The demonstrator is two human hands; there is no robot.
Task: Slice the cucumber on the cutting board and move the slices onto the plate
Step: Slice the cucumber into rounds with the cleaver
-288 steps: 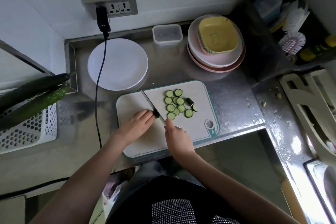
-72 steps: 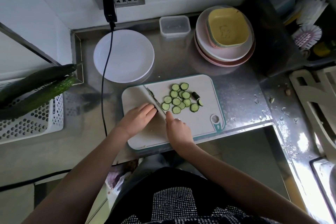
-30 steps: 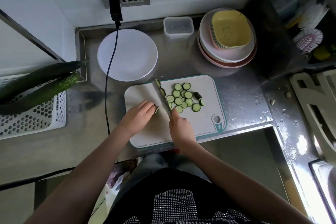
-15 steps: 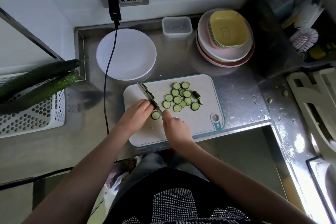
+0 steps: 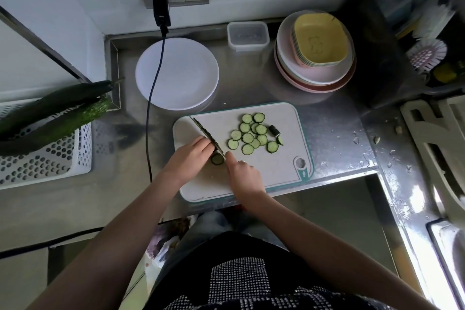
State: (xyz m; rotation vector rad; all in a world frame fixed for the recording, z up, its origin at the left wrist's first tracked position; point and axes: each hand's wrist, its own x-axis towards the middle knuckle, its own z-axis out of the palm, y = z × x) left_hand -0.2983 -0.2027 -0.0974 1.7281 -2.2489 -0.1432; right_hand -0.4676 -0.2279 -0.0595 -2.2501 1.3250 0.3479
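A white cutting board (image 5: 276, 173) with a teal rim lies on the steel counter. Several cucumber slices (image 5: 249, 137) are spread over its far middle, with a dark end piece (image 5: 274, 130) beside them. My right hand (image 5: 242, 171) grips a knife (image 5: 207, 136) whose blade runs diagonally toward the board's far left. My left hand (image 5: 188, 157) curls over a short cucumber stub, mostly hidden under the fingers, pressed against the blade. One fresh slice (image 5: 217, 159) lies between my hands. A bare white plate (image 5: 177, 73) sits behind the board.
A black cable (image 5: 151, 108) runs from a wall socket across the plate's left edge. Two whole cucumbers (image 5: 55, 111) lie on a white perforated basket (image 5: 45, 166) at left. A clear lidded box (image 5: 247, 34) and stacked dishes (image 5: 314, 50) stand at the back.
Over the last second the knife came down from a raised position to the stub beside my left fingers, and a new slice now lies between my hands.
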